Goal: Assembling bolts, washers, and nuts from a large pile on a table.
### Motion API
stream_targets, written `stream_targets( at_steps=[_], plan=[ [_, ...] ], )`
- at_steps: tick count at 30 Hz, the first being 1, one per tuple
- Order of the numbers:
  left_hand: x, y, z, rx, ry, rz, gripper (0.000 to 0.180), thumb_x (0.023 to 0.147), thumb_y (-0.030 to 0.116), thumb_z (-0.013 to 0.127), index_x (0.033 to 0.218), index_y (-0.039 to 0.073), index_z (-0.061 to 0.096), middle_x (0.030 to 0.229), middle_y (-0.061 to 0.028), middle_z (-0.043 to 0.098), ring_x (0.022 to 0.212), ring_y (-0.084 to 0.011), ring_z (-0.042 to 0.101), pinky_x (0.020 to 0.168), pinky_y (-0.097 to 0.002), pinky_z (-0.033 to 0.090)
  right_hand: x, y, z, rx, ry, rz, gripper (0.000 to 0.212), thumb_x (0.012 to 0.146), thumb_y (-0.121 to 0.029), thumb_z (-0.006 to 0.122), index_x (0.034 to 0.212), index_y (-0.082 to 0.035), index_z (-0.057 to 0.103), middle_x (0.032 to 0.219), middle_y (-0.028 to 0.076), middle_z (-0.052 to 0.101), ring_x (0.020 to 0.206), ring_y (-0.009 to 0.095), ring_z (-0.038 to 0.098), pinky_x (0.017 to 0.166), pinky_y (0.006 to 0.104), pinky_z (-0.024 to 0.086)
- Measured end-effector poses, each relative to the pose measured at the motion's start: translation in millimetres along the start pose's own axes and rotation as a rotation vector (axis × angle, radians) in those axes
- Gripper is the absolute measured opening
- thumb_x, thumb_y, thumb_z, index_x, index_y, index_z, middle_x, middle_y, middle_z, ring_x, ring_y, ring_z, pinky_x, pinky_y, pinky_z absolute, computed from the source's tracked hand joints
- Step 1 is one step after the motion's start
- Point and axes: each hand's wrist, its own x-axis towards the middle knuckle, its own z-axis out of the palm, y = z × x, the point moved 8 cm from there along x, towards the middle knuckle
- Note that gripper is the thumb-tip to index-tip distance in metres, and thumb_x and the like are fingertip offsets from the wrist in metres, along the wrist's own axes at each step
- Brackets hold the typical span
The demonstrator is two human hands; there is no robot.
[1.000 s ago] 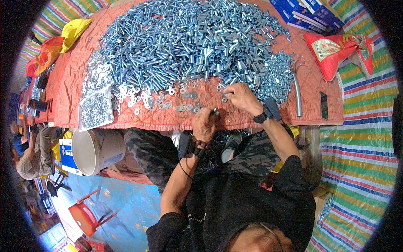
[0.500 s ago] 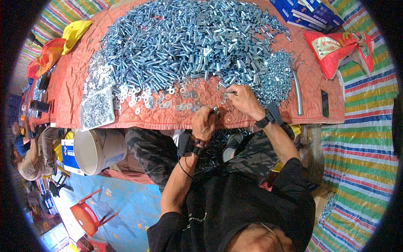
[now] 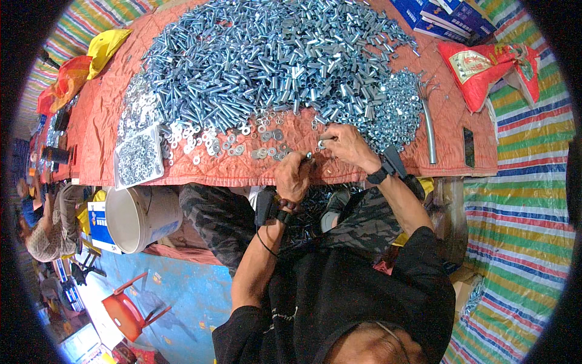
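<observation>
My left hand (image 3: 293,176) is closed near the front edge of the cloth-covered table, and the shiny end of a small metal fastener (image 3: 309,156) pokes out by its thumb. To its right, my right hand (image 3: 348,145) has thumb and fingertips pinched together just above the cloth. A small metal piece shows at those fingertips, too small to name for certain. Loose flat washers (image 3: 267,151) lie in front of my hands and to their left. Beyond them spreads a large heap of metal bolts and sleeves (image 3: 273,67), with a pile of nuts (image 3: 403,109) at its right.
A white tray of small washers (image 3: 138,159) stands at the table's left front, above a pale bucket (image 3: 136,218). To the right lie a metal tube (image 3: 429,130), a dark phone-like slab (image 3: 468,147) and a red bag (image 3: 479,73). Blue boxes (image 3: 445,18) sit at the far right.
My right fingertips have shifted slightly left and down, nearer my left hand. My left hand stays in nearly the same place, still closed.
</observation>
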Motion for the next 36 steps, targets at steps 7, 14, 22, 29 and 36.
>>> stream_targets(
  at_steps=[7, 14, 22, 29, 36],
  plan=[
    [-1, -1, 0, 0.055, 0.0, -0.004, 0.018, 0.079, 0.01, 0.068, 0.095, 0.004, 0.061, 0.082, -0.0159, 0.061, 0.075, -0.0364, 0.062, 0.065, -0.0409, 0.049, -7, -8, 9, 0.049, -0.012, 0.004, 0.017, 0.081, -0.011, 0.063, 0.091, 0.001, 0.07, 0.084, 0.015, 0.07, 0.075, 0.026, 0.067, 0.069, 0.0349, 0.052],
    [2, 2, -3, -0.022, 0.019, 0.004, 0.017, 0.078, 0.002, 0.067, 0.093, 0.003, 0.059, 0.086, -0.016, 0.061, 0.078, -0.037, 0.062, 0.065, -0.041, 0.049, -16, -18, 15, -0.047, 0.023, -0.065, 0.017, 0.082, -0.007, 0.063, 0.095, 0.002, 0.069, 0.082, 0.019, 0.067, 0.076, 0.033, 0.066, 0.069, 0.0385, 0.052],
    [1, -1, -4, -0.021, 0.005, 0.028, 0.019, 0.08, 0.007, 0.068, 0.097, 0.002, 0.062, 0.084, -0.0165, 0.061, 0.074, -0.0352, 0.062, 0.064, -0.0378, 0.049, -18, -14, 18, 0.054, 0.023, -0.01, 0.019, 0.081, -0.009, 0.068, 0.096, 0.002, 0.068, 0.079, 0.015, 0.068, 0.07, 0.025, 0.067, 0.063, 0.0349, 0.052],
    [2, 2, -6, -0.035, -0.005, 0.026, 0.019, 0.077, -0.001, 0.066, 0.095, 0.004, 0.061, 0.08, -0.0154, 0.058, 0.072, -0.0361, 0.059, 0.062, -0.0402, 0.046, -20, -10, 25, 0.79, -0.203, 0.302, 0.018, 0.087, -0.014, 0.069, 0.095, 0.003, 0.068, 0.081, 0.005, 0.067, 0.063, 0.008, 0.063, 0.056, 0.0199, 0.051],
    [2, -3, -5, -0.042, -0.01, 0.024, 0.018, 0.074, -0.003, 0.065, 0.091, 0.003, 0.06, 0.077, -0.0149, 0.055, 0.07, -0.0359, 0.058, 0.06, -0.0403, 0.045, -22, -7, 46, 1.084, -0.221, 0.397, 0.019, 0.083, -0.014, 0.074, 0.093, -0.002, 0.064, 0.073, 0.002, 0.063, 0.057, 0.009, 0.061, 0.049, 0.0221, 0.048]
  ],
)
